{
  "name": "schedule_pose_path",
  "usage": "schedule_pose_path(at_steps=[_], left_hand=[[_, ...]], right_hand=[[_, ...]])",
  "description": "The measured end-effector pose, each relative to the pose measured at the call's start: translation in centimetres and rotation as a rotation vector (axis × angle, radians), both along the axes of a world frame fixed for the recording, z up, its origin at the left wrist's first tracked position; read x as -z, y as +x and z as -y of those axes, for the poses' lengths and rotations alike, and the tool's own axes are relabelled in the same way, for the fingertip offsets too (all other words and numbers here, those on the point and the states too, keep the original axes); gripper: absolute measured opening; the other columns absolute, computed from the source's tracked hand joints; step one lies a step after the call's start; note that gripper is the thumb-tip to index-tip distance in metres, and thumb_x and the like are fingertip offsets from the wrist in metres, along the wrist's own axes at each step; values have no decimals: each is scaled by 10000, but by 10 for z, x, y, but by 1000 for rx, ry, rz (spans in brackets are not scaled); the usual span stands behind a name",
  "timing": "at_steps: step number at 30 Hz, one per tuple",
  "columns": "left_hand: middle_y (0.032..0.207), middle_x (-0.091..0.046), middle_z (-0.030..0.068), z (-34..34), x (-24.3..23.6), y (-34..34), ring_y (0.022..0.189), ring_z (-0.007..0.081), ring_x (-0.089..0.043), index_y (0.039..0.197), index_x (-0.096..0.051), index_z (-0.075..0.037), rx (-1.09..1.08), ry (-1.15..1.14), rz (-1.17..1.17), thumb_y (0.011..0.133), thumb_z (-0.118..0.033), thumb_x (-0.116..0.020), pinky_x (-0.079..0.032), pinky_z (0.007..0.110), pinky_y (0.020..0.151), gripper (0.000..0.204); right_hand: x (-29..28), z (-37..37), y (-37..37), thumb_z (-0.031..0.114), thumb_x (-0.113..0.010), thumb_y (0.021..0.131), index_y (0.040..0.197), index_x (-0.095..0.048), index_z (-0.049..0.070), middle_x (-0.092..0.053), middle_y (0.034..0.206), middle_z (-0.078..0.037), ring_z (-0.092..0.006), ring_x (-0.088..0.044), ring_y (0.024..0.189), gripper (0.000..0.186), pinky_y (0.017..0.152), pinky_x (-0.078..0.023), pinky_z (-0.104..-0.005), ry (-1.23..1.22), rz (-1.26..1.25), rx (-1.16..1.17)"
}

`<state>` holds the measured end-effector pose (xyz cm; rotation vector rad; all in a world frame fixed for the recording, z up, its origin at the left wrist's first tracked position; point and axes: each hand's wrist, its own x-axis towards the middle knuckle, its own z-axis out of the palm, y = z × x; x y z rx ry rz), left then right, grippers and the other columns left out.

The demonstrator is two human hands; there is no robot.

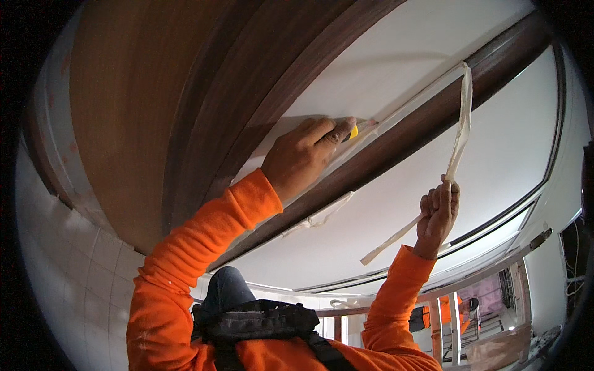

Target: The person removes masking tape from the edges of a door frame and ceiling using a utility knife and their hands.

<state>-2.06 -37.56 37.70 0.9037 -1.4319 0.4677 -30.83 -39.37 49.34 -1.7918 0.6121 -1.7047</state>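
My left hand (307,148) is closed on a small yellow-and-black tool (352,132), its far end at a masking tape line along the edge of a white panel (402,49), beside a dark wood trim (421,120). My right hand (438,210) is closed round a long, loose strip of pale tape (458,146). The strip rises to the trim, where it still clings, and its free end dangles below my fist. Another loose piece of tape (329,211) hangs from the trim's lower edge.
Brown wood panelling (117,123) fills the upper left, with pale tiles (71,253) beside it. Below my arms are my knee and a black bag (260,321). At the lower right stand railings (456,328) and a co-worker in orange (461,315).
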Motion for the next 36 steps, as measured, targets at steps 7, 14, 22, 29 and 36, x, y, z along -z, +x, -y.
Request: schedule_pose_path(at_steps=[7, 14, 22, 29, 36], left_hand=[[1123, -624, 125, 3, 9, 1, 985, 270, -654, 1554, -428, -132, 6, -19, -4, 847, -12, -733, -579, 368, 914, 778], [1108, -610, 116, 2, 30, -5, 976, 269, -649, 1522, -475, -114, -21, -33, -26, 842, -14, -740, -577, 368, 905, 737], [1135, -614, 125, -6, 67, -3, 982, 285, -647, 1475, -534, -80, 51, 23, -47, 935, -108, -671, -564, 393, 897, 558], [1155, -619, 134, -10, 126, -8, 1038, 294, -647, 1473, -533, -82, 45, 129, -76, 992, -143, -615, -557, 412, 935, 492], [1239, -633, 97, -7, 167, -11, 1057, 279, -656, 1541, -442, -157, 12, 81, -46, 932, -31, -661, -592, 377, 883, 660]], right_hand=[[0, -2, 3, 202, -590, 1059, 1139, -639, 43, -389, 631, 75, -2, -283, 520, 185, 446, -256, -184, -1, -7, 20], [-1, -4, -2, 178, -585, 1059, 1145, -645, 34, -393, 654, 76, 1, -294, 532, 177, 445, -256, -183, -38, 17, 6], [-5, -8, -4, 160, -578, 1060, 1160, -633, 21, -390, 674, 73, -1, -291, 541, 179, 446, -269, -186, -63, 32, 1], [-3, -7, -3, 157, -572, 1064, 1173, -619, 15, -380, 678, 69, -8, -289, 546, 185, 462, -266, -193, -65, 30, -36], [-1, -9, 7, 170, -542, 1079, 1212, -590, 9, -387, 685, 59, -13, -296, 559, 215, 473, -281, -196, -39, 41, -23]])
